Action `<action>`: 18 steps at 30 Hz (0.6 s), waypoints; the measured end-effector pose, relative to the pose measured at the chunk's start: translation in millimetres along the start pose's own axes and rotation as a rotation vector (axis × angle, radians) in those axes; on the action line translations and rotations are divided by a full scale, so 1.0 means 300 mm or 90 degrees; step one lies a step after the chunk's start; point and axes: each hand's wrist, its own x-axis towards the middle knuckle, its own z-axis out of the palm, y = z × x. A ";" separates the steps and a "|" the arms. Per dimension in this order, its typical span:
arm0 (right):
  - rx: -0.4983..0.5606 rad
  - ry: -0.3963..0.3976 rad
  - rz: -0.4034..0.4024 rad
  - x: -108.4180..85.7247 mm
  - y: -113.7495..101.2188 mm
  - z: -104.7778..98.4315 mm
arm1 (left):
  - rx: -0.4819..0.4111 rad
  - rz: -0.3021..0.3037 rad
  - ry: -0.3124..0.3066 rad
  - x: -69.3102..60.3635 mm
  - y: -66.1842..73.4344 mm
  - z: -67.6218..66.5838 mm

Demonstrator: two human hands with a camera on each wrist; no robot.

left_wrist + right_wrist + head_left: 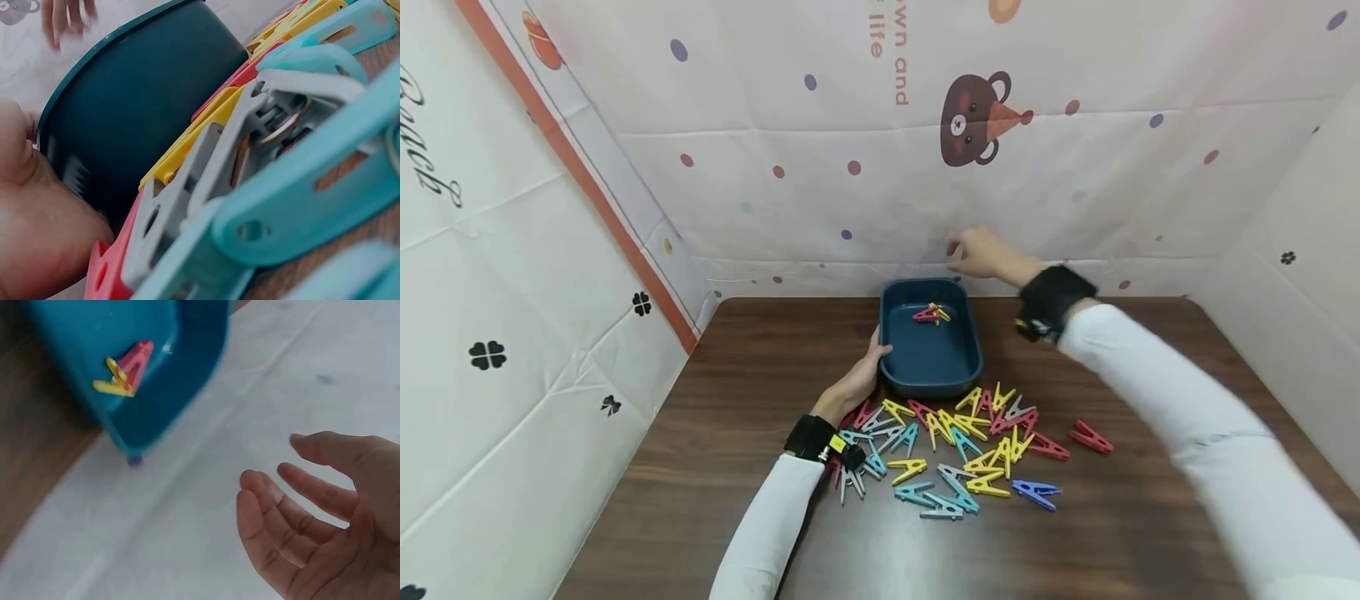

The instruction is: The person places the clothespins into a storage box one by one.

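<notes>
A dark teal bin [931, 362] stands at the table's back edge, with a red clothespin [927, 314] and a yellow clothespin [939, 312] lying inside near its far end. The left hand [859, 377] grips the bin's left side, the thumb at the rim; in the left wrist view its palm [47, 219] lies against the bin's wall [137, 94]. Above and beyond the bin's far right corner hovers the right hand [985, 253], holding nothing. The right wrist view shows that hand [325, 519] with fingers apart and loosely bent, beside the bin [200, 356].
Many clothespins in yellow, red, grey and teal, such as a yellow one [908, 470], lie heaped in front of the bin. A blue one [1036, 492] and a red one [1091, 437] lie at the right. A patterned cloth [850, 208] hangs behind the wooden table [700, 517].
</notes>
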 end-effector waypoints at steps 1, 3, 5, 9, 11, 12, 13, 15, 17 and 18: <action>-0.008 0.009 -0.016 -0.042 0.000 -0.035 | 0.000 -0.002 0.000 -0.002 0.002 -0.001; -0.025 0.032 -0.040 -0.133 0.007 -0.091 | 0.002 -0.006 0.003 -0.003 0.004 -0.005; -0.043 0.044 -0.055 -0.230 0.018 -0.128 | 0.001 -0.010 0.008 -0.004 0.001 -0.009; -0.074 0.066 -0.074 -0.417 0.073 -0.120 | -0.002 -0.018 0.013 -0.004 -0.004 -0.015; -0.074 0.051 -0.065 -0.500 0.119 -0.072 | -0.005 -0.017 0.012 -0.004 -0.004 -0.016; -0.070 0.041 -0.054 -0.541 0.145 -0.039 | -0.006 -0.016 0.011 -0.005 -0.003 -0.015; -0.073 0.029 -0.047 -0.579 0.172 -0.002 | -0.006 -0.014 0.010 -0.004 -0.003 -0.015; -0.063 -0.001 -0.026 -0.649 0.218 0.074 | -0.008 -0.012 0.007 -0.003 -0.002 -0.014; -0.070 -0.018 -0.016 -0.711 0.256 0.149 | -0.009 -0.012 0.005 -0.001 -0.001 -0.012; -0.069 -0.027 -0.012 -0.737 0.269 0.181 | -0.010 -0.011 0.004 0.002 -0.001 -0.011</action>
